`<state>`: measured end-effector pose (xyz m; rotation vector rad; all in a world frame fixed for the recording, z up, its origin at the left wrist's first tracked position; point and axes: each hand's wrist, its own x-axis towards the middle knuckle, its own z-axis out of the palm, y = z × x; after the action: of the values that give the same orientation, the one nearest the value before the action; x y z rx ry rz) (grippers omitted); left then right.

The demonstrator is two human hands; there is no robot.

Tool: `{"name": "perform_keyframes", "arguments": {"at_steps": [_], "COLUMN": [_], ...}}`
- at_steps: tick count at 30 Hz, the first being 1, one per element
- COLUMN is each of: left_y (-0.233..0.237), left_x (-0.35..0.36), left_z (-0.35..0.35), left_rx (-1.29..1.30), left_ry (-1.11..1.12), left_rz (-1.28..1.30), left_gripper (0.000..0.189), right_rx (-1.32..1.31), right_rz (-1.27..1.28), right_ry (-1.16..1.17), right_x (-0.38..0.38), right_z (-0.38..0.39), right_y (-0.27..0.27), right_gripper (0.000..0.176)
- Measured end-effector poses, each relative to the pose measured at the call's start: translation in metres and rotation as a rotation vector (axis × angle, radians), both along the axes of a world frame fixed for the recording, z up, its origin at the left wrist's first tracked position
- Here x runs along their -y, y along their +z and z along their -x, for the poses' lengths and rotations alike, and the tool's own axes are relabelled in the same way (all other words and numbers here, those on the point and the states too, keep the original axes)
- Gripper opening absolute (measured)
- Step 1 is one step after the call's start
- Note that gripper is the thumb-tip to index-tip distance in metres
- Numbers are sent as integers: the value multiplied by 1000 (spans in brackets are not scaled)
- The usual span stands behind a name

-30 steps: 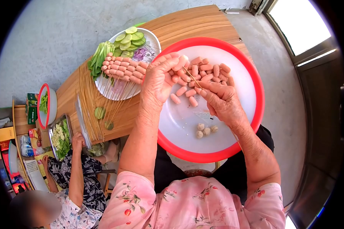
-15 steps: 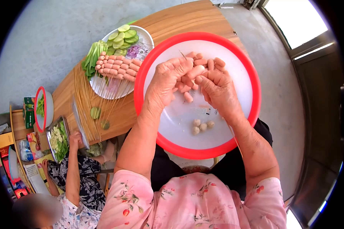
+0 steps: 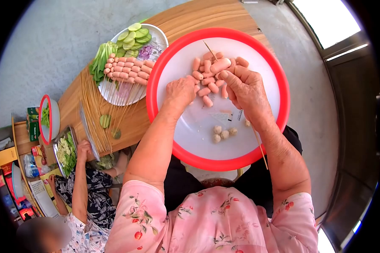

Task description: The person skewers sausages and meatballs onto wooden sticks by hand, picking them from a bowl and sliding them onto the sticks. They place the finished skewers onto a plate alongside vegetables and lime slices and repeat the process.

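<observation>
While left hand (image 3: 181, 91) reaches palm-down, right hand (image 3: 247, 88) curled, holding skewered sausage (image 3: 220, 65)

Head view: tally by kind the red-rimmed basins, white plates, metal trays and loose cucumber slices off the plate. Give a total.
Red-rimmed basins: 2, the large basin and the small basin
White plate: 1
Metal tray: 1
Loose cucumber slices: 2
Total: 6
</observation>
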<state>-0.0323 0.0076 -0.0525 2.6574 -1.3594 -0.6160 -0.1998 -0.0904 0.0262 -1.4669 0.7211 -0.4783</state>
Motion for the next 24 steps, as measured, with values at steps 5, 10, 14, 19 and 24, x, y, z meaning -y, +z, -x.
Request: {"name": "perform_keyframes", "arguments": {"at_steps": [5,10,14,19,24], "left_y": [24,68,68,64,68], "left_x": [8,3,1,2,4], "left_z": [-3,-11,-22,-27,-22], "left_rx": [-215,-977,-1197,-1261,-1236], "left_ry": [142,501,678,756,740], "left_rz": [40,543,798,880,912], "left_gripper": [26,28,19,19,21], "right_rx": [36,103,-29,-66,-69], "right_rz": [-127,-122,-68,97,85], "right_ry": [-19,-11,66,154,163], "right_x": [0,2,-4,-9,-10], "right_z": [2,2,3,3,1], "right_y": [3,4,8,2,-1], "right_gripper": [22,19,21,16,16]}}
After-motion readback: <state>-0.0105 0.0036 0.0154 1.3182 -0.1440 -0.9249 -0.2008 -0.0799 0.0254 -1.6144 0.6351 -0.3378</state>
